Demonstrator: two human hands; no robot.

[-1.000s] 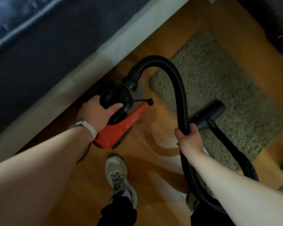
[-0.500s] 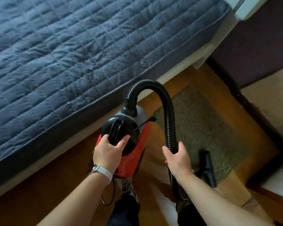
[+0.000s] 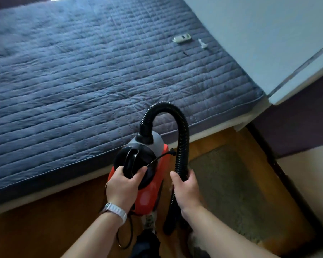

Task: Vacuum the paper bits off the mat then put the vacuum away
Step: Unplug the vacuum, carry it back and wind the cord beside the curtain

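Note:
A small red and black vacuum (image 3: 149, 192) hangs above the wooden floor, in front of the bed. My left hand (image 3: 124, 187) grips its black carry handle. Its ribbed black hose (image 3: 182, 138) arcs up from the top and comes down on the right, where my right hand (image 3: 186, 189) grips it. The black nozzle (image 3: 170, 220) dangles below my right hand. The shaggy beige mat (image 3: 237, 192) lies on the floor to the right; I see no paper bits on it.
A bed with a quilted blue cover (image 3: 82, 81) fills the upper left; a white remote (image 3: 182, 38) and a white scrap (image 3: 203, 44) lie on it. A white wall panel (image 3: 268, 43) rises at right. The vacuum's cord (image 3: 125, 237) loops below my left wrist.
I have lifted the vacuum off the floor and my view has risen toward the bed. The nozzle left the mat and now dangles below my right hand.

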